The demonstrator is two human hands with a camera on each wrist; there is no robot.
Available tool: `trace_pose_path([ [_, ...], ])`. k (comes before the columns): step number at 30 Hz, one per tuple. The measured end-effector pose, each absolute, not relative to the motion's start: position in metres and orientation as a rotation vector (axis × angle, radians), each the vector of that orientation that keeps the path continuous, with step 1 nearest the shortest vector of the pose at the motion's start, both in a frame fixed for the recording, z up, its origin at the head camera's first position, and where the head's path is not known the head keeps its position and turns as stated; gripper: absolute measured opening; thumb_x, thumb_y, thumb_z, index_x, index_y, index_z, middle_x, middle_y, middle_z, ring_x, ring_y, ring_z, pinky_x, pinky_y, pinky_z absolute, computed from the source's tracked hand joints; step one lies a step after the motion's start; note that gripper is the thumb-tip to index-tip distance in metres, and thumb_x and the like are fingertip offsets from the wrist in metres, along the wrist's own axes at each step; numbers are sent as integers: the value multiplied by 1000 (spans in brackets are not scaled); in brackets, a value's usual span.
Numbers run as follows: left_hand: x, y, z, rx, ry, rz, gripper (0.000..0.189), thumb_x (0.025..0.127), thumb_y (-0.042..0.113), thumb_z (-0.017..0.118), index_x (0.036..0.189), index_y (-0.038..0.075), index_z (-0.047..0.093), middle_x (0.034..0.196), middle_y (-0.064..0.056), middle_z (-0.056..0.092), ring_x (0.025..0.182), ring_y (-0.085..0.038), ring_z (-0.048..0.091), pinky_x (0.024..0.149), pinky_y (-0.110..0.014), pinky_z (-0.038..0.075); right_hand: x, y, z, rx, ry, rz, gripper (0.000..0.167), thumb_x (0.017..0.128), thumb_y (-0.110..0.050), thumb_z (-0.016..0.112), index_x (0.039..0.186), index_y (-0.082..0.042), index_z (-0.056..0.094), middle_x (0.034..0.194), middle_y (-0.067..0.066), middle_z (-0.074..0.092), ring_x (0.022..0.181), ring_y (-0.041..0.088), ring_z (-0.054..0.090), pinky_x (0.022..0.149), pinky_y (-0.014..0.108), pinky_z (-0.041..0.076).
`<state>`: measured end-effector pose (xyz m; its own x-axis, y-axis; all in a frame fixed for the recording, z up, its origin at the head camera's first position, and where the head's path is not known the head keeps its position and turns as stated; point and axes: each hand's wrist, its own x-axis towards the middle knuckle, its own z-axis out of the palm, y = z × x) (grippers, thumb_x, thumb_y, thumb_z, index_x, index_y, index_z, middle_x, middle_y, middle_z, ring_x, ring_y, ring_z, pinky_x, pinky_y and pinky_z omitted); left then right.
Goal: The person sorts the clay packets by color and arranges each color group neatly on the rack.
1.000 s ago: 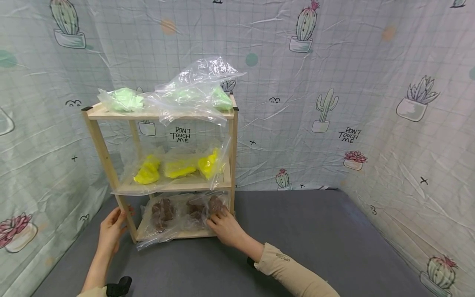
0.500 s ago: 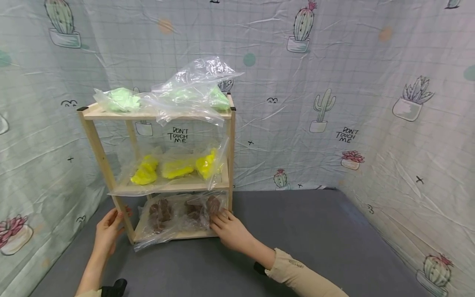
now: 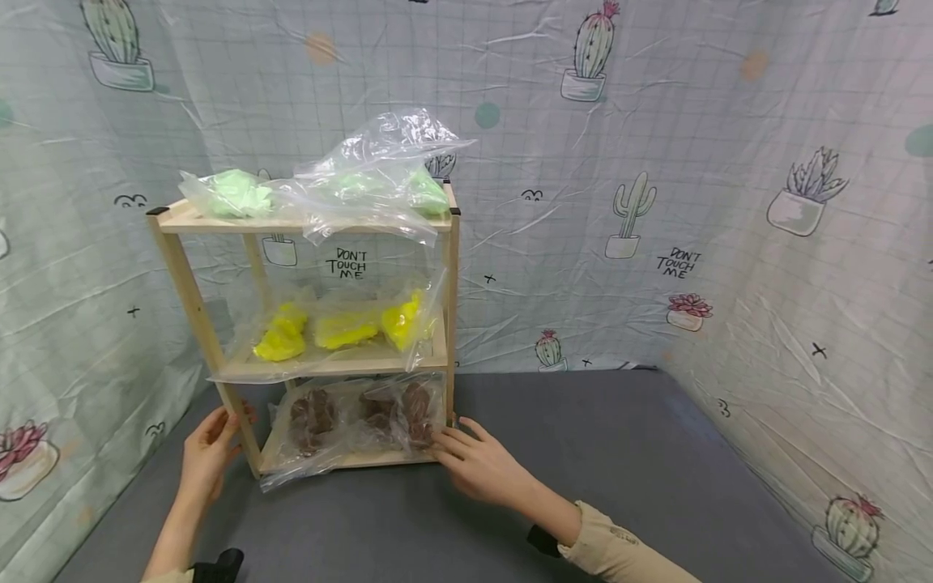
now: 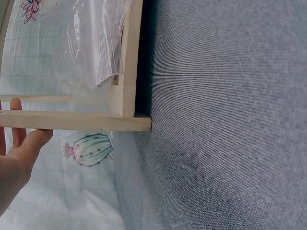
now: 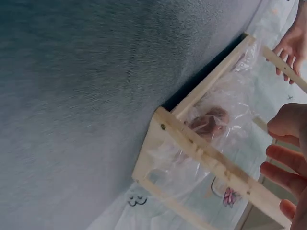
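A three-tier wooden shelf rack stands on the dark grey table. My left hand holds its left front leg low down, thumb on one side and fingers passing behind. On the bottom tier lie clear plastic bags with brown lumps, one bag at left and another bag at right. Beside the right front leg, my right hand has its fingers extended, with nothing in its grasp. In the right wrist view, those fingers are near the leg; contact is unclear.
Bags with yellow lumps lie on the middle tier, some plastic hanging over its front edge. Bags with pale green lumps lie on top. A cactus-printed sheet surrounds the grey tabletop.
My right hand has let go of the right brown bag and drawn back to the right. My left hand stays at the leg. The head view has shifted slightly.
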<state>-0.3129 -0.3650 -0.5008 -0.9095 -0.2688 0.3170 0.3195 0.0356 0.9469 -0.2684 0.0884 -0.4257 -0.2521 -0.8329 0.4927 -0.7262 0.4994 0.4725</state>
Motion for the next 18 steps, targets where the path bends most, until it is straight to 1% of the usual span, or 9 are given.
trace_pose_path([
  [3,-312,-365,-504,-79,-1877,-1928,44,91,24,49,132,10,42,114,13,60,99,5,57,67,-10,44,-265,99,-425,1290,-2066,-110,31,76,-23,68,107,-20,60,117,-1,58,110,15,53,96,39,35],
  [6,-303,-361,-501,-172,-1858,-1904,43,91,19,49,133,9,41,115,14,59,99,6,57,70,-8,44,-261,112,-426,1288,-2133,-3,33,75,-20,68,107,-20,60,118,-1,58,111,15,52,96,41,35],
  [9,-280,-343,-480,-133,-1965,-1749,45,92,17,48,135,9,37,116,24,53,96,14,53,72,-5,42,-256,127,-427,1261,-2200,105,36,74,-18,69,108,-21,60,120,1,57,111,15,52,95,42,35],
  [11,-260,-328,-461,-74,-2074,-1585,47,93,16,48,137,7,34,116,27,47,93,22,47,72,-2,40,-253,137,-429,1239,-2233,170,37,73,-18,70,108,-21,60,121,1,56,112,14,52,95,43,35],
  [13,-240,-312,-442,24,-2197,-1385,49,93,18,48,137,6,32,116,27,43,91,27,39,72,1,36,-249,148,-430,1220,-2262,243,37,74,-18,70,110,-22,59,122,0,55,111,14,52,95,43,35],
  [15,-227,-302,-432,42,-2254,-1248,48,93,18,47,137,5,33,123,20,43,91,30,35,72,3,34,-246,158,-431,1198,-2286,294,38,75,-19,69,112,-22,58,123,0,54,111,14,52,95,43,35],
  [16,-221,-298,-429,39,-2266,-1210,47,93,17,47,136,5,34,126,14,44,92,30,34,72,4,33,-244,163,-431,1186,-2296,312,39,76,-19,69,113,-23,57,124,-1,53,111,14,52,95,43,35],
  [17,-216,-294,-426,38,-2270,-1179,46,93,16,47,135,5,35,128,11,44,92,30,33,72,4,32,-243,168,-431,1173,-2305,328,40,76,-19,69,113,-24,57,124,-1,53,110,14,52,95,43,35],
  [18,-220,-299,-436,35,-2269,-1145,45,93,17,48,136,9,36,129,12,44,93,29,33,72,4,32,-241,173,-432,1161,-2315,342,41,76,-19,70,114,-24,56,125,-1,52,110,13,52,95,43,35],
])
